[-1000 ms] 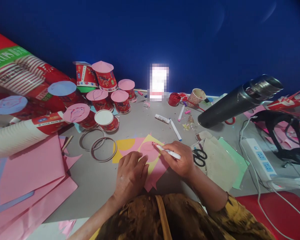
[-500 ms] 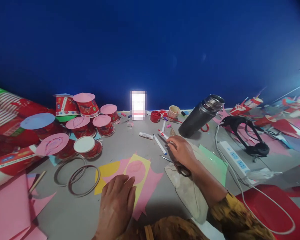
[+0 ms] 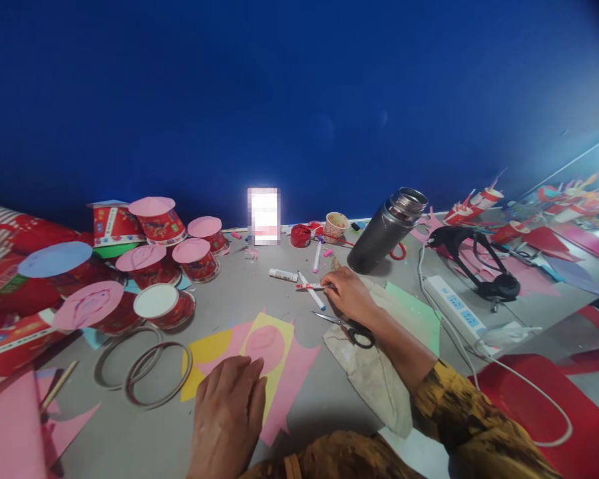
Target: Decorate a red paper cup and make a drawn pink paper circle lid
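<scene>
My left hand [image 3: 229, 406] lies flat on the table's paper scraps, fingers stretched out, holding nothing. Under and beyond its fingertips are a yellow paper strip [image 3: 285, 338], pink paper [image 3: 292, 386] and a pink paper circle [image 3: 265, 346]. Fingers of my right hand [image 3: 349, 294] close on the right end of a red marker [image 3: 308, 287], which points left across a blue-capped marker [image 3: 315, 297]. Scissors [image 3: 347, 326] with black handles lie beneath my right wrist, partly over a pale cloth [image 3: 374, 379]. A white glue stick [image 3: 283, 275] rests left of the markers.
Paper-topped red cups [image 3: 194, 259] stand at left, near two grey rings [image 3: 157, 374]. A dark flask [image 3: 387, 233] stands at back right. Beyond my right forearm are green paper [image 3: 419, 319], a power strip [image 3: 454, 309] and a black strap device [image 3: 479, 266]. A bright screen [image 3: 264, 216] stands at the wall.
The red marker has swung from a slant to nearly level, now crossing the blue-capped marker. My right hand has shifted slightly left with it. The left hand stays on the paper; the view has shifted slightly.
</scene>
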`<state>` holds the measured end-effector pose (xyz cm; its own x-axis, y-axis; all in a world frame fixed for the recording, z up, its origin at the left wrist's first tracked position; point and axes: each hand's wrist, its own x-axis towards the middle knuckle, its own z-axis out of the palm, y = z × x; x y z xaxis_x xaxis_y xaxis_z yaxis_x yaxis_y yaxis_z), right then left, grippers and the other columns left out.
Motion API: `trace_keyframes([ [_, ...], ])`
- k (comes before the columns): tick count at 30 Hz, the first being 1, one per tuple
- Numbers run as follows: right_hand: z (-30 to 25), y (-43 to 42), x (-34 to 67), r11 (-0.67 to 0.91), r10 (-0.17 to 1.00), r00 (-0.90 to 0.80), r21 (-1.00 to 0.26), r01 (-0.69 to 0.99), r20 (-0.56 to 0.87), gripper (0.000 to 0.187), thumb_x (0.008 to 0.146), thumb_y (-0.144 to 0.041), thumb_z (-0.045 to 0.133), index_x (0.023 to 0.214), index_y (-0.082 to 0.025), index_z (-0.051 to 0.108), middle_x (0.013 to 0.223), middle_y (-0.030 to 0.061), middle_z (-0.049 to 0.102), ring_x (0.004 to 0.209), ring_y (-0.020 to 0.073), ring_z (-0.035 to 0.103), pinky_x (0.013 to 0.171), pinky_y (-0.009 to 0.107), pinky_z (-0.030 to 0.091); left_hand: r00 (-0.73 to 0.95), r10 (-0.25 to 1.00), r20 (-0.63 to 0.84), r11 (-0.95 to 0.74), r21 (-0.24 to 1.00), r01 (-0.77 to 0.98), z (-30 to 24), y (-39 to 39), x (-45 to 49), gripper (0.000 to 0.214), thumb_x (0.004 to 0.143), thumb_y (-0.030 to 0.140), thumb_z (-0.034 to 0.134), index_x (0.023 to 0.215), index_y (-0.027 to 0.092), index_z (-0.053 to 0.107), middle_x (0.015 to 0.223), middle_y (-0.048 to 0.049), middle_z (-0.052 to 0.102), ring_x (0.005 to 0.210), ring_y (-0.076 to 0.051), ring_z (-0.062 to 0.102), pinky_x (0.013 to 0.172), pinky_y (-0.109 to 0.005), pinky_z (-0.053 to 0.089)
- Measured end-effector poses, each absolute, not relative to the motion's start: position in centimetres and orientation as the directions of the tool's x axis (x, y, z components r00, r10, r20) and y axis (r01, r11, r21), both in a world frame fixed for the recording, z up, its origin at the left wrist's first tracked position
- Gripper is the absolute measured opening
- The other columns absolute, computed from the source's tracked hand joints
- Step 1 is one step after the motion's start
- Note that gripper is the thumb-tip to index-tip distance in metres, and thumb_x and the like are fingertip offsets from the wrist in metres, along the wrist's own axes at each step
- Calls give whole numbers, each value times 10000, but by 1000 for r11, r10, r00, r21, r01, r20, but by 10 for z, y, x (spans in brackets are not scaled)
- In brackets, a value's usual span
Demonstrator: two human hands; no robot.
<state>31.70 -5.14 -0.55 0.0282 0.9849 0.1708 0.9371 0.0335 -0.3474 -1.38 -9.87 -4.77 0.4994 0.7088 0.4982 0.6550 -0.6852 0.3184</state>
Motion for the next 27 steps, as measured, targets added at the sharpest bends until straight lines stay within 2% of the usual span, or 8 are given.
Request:
trace_keyframes([
  [3,-5,-51,314,22,990,23,-312,950,138,160,908,-91,735,1020,-203,758,1036,79,782,1074,257,659,939,343,474,503,701,505,-690,303,657,-48,-99,-14,167,1029,226,562,1140,222,687,1067,-79,680,1010,-260,619,842,-403,450],
  [7,-1,-49,312,-6,994,33,-255,967,102,124,924,-135,741,1006,-223,768,1015,59,795,1071,260,657,916,331,458,511,691,511,-698,290,654,-48,-98,-15,178,1034,230,551,1148,217,688,1060,-77,679,996,-257,617,833,-402,439],
  [15,2,-34,332,-282,937,309,-170,944,163,195,1027,-235,592,1152,-238,741,1066,96,782,1046,260,667,804,306,447,498,685,532,-704,307,641,-47,-98,-13,185,1036,227,545,1150,217,690,1061,-76,681,980,-252,624,815,-392,433],
  [19,-4,-25,335,-266,947,289,-157,951,144,206,1025,-213,591,1169,-243,736,1098,86,791,1089,255,660,820,299,456,505,677,535,-710,296,639,-45,-98,-12,183,1030,215,549,1142,201,694,1059,-82,675,977,-258,620,809,-395,428],
  [23,1,-25,329,-205,965,226,-151,967,133,219,1029,-199,589,1195,-219,731,1213,101,775,1182,264,634,914,313,459,514,675,530,-711,281,644,-46,-98,-13,185,1028,216,553,1144,196,695,1062,-90,671,986,-270,616,822,-409,435],
  [25,6,-29,321,-178,973,198,-156,972,120,170,1041,-253,596,1108,-219,749,1164,98,783,1172,260,644,921,313,457,513,686,516,-703,291,648,-47,-98,-13,183,1025,218,561,1146,198,697,1069,-92,671,999,-276,619,831,-415,442],
  [27,11,-34,312,-168,978,186,-170,971,93,152,1025,-340,647,1032,-227,749,1082,76,795,1081,248,685,842,304,462,508,700,501,-693,306,653,-46,-99,-13,181,1023,216,566,1148,202,696,1073,-93,671,1009,-280,622,833,-418,449],
])
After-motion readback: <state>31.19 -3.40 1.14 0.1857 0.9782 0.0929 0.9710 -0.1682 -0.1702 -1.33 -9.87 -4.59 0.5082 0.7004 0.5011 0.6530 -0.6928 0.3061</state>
